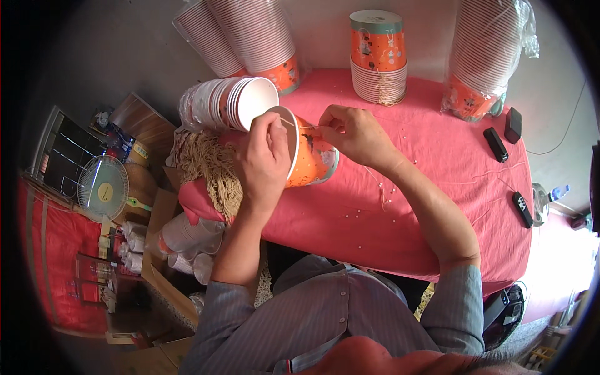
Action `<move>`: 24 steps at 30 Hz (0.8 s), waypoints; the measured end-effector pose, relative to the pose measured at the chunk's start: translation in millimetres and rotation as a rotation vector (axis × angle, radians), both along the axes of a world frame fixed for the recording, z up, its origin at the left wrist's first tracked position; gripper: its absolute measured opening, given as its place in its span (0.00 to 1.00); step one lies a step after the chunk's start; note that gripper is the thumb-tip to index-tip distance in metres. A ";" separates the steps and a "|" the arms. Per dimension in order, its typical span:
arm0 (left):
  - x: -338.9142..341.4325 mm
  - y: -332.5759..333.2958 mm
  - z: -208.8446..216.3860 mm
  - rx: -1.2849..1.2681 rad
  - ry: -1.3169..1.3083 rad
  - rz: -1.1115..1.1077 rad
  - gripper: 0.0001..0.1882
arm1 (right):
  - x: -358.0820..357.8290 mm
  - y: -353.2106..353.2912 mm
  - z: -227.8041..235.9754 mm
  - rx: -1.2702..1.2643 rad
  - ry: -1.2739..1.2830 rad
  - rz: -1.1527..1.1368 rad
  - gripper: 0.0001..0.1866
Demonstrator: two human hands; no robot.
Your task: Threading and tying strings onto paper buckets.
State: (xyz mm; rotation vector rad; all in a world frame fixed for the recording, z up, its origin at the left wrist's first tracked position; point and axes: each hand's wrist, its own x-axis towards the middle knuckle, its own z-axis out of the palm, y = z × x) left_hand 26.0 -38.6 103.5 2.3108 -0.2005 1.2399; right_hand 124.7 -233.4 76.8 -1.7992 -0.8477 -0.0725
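An orange paper tub (307, 164) with a white rim lies tipped on its side on the table, its mouth turned to the left. My left hand (265, 153) is at that rim, thumb and fingers pinched on a thin string (305, 127). The string runs across the tub's side to my right hand (361, 134), whose fingertips are pinched on it too. Behind my left hand lies a hank of beige string (212, 164), draped over the table's left edge. Small white beads (392, 190) and loose thread lie scattered to the right of the tub.
A sideways stack of white tubs (228, 103) lies just beyond my left hand. At the back stand a stack of tubs (378, 53) and bagged stacks (484, 59). Black devices (495, 145) lie on the right of the pink cloth (437, 162). A fan (103, 187) stands at left.
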 end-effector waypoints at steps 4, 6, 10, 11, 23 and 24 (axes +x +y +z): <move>-14.5 -19.8 -30.0 0.204 -0.156 0.082 0.07 | -4.8 3.2 0.9 -0.078 0.120 0.044 0.11; -22.4 -34.1 -35.6 0.362 -0.094 0.096 0.09 | -2.3 5.8 -7.4 -0.092 0.023 0.077 0.14; -13.6 -29.9 -34.6 0.327 -0.003 -0.146 0.10 | -1.7 2.1 -6.7 -0.236 0.045 0.121 0.13; -8.2 -24.6 -28.6 0.301 0.070 -0.183 0.09 | 1.2 1.0 -7.5 -0.286 0.074 0.134 0.13; 6.2 -12.6 -43.4 -0.056 -0.164 -0.269 0.03 | 5.9 3.2 -13.7 -0.284 0.230 0.171 0.14; 4.7 -14.7 -54.3 -0.090 -0.196 -0.340 0.04 | 6.6 5.1 -15.5 -0.266 0.271 0.178 0.14</move>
